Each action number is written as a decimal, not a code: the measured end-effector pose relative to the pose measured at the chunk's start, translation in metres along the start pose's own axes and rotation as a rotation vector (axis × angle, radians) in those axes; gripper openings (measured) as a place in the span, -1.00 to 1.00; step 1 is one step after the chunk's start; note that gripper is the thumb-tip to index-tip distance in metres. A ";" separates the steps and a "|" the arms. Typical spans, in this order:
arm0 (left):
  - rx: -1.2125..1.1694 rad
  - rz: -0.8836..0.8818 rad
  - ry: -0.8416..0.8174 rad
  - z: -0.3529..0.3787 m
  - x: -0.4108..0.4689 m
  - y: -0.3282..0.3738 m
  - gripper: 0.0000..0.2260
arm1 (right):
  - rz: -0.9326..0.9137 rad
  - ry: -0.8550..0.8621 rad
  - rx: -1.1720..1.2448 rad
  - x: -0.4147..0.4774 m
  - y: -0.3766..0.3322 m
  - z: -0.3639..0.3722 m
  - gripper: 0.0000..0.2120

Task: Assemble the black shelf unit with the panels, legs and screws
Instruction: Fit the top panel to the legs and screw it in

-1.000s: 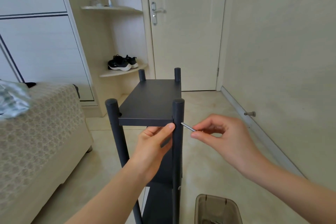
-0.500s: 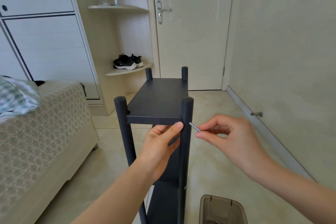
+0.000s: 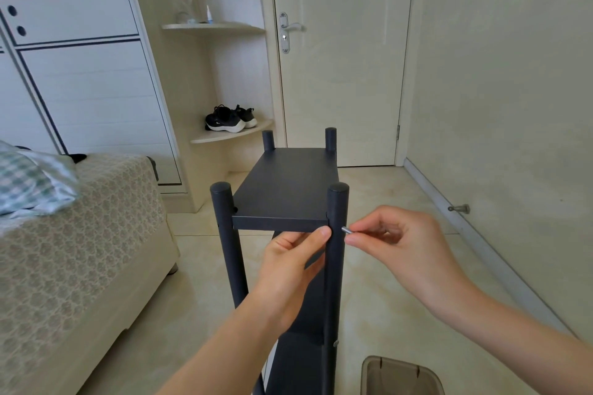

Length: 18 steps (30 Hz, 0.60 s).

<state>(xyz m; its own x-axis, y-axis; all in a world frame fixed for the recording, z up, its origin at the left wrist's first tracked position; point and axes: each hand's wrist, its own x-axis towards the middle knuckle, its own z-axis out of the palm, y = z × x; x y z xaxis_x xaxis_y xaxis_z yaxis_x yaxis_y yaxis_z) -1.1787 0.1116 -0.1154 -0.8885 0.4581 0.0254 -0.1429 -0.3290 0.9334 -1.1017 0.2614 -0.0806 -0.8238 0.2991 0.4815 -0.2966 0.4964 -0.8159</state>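
The black shelf unit (image 3: 285, 189) stood on the floor, right of the bed (image 3: 80, 234), with its legs up and top panel (image 3: 282, 218) in, so mostly screws looked left to do. The left hand (image 3: 288, 269) held that panel's near right corner, thumb on its edge. At the near right leg (image 3: 337, 202), the right hand (image 3: 401, 244) had its grip pinched tight on a silver screw (image 3: 346, 230).

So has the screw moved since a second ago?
Yes. The screw has gone left, deeper into the near right leg; less shaft shows between that leg and the right hand.
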 end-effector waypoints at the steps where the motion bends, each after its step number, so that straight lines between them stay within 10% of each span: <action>1: -0.001 0.002 0.000 0.000 0.000 0.000 -0.66 | -0.005 0.003 0.000 0.000 0.000 0.000 -0.86; 18: -0.006 0.006 -0.017 0.000 -0.003 0.003 -0.75 | -0.046 0.009 -0.044 0.001 0.001 0.003 -0.85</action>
<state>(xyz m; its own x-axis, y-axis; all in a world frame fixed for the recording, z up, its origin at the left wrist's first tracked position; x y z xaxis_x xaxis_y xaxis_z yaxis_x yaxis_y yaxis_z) -1.1767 0.1100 -0.1128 -0.8818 0.4702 0.0368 -0.1405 -0.3365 0.9312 -1.1043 0.2597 -0.0820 -0.8056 0.2825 0.5207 -0.3120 0.5448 -0.7783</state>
